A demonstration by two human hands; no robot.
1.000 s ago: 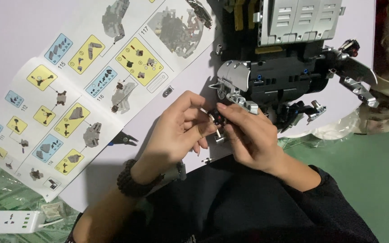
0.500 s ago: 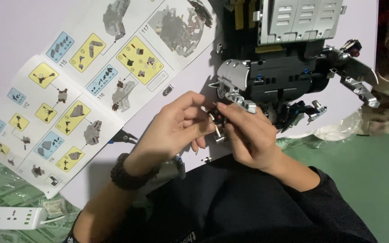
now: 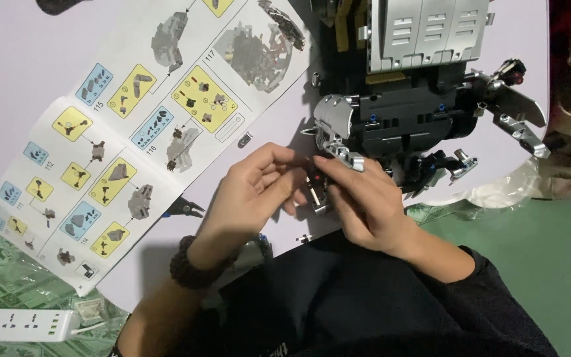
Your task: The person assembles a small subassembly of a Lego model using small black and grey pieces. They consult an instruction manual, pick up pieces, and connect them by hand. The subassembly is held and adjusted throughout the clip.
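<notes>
My left hand [image 3: 252, 192] and right hand [image 3: 365, 205] pinch one small grey piece [image 3: 317, 192] between fingertips at centre frame, near the model [image 3: 404, 119]; booklet [image 3: 133, 132] lies open upper left for reference.

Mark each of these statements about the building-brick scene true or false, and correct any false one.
1. Both hands hold a small brick part between them. True.
2. The instruction sheet lies to the right of the hands. False: it lies to the left hand's side.
3. A beaded bracelet sits on the left wrist. True.
4. The large black and grey model rests in the person's lap. False: it stands on the table, beyond the right hand.
5. A white power strip lies at the lower left. True.
</notes>
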